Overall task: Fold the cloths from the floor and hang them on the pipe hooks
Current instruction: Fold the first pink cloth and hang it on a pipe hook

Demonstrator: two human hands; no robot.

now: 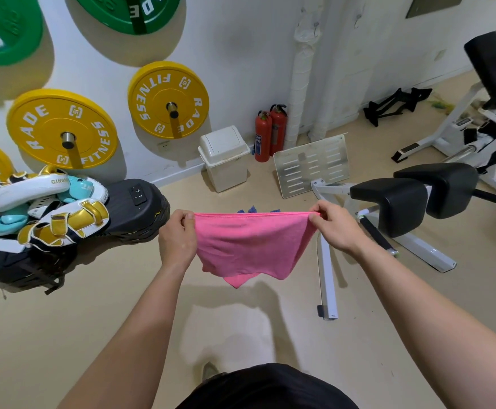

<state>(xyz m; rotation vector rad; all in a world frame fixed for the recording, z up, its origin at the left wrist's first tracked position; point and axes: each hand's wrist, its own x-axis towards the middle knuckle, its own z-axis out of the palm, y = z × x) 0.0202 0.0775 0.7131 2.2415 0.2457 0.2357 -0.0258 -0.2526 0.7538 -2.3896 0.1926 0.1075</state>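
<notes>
As we look down through the head camera, we hold a pink cloth (249, 246) stretched between both hands, clear of the beige floor (108, 305). The left hand (176, 240) pinches the cloth's upper left corner, its fingers (186, 220) curled tight on the hem. The right hand (333, 228) takes the upper right corner the same way, fingers (319, 214) clamped on the fabric. The top edge runs taut and nearly level between them, while the rest sags in a loose pouch. A second pink layer peeks out below the lower edge. Just beyond the taut edge, bits of a blue cloth (252, 209) show; most of it is hidden behind the pink one.

Farther back, in the corner, a white wrapped pipe (301, 84) climbs the wall, with small hooks (316, 29) near its top, well apart from the cloth. Two red fire extinguishers (269, 134) stand at the pipe's foot, with a white bin (226, 157) just beside them and a slotted metal plate (311, 165) on their other side. To our left, yellow weight plates (168, 100) hang on wall pegs above a heap of boxing pads (49, 214). To our right stands a white-framed bench (394, 208) with black cushions.
</notes>
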